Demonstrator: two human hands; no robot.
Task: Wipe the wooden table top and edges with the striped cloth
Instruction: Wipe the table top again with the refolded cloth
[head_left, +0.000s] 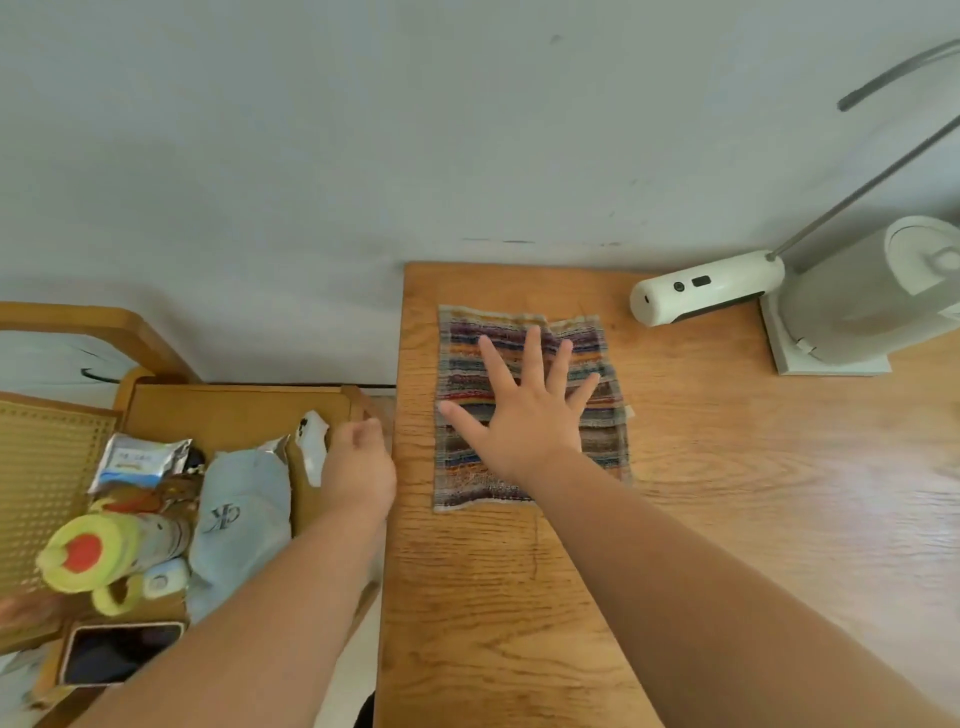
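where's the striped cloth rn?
Head view: the striped cloth lies flat on the wooden table near its far-left corner, under the right hand, left of the white device.

Bare-armed left hand (right hand too)

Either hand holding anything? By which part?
Nothing is gripped. Right hand presses flat, fingers spread, on the middle of the striped cloth. Left hand, loosely curled, holds nothing.

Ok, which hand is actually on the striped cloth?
The right hand, flat with fingers spread on the striped cloth. The left hand is loosely curled beside the left edge of the table, touching no cloth.
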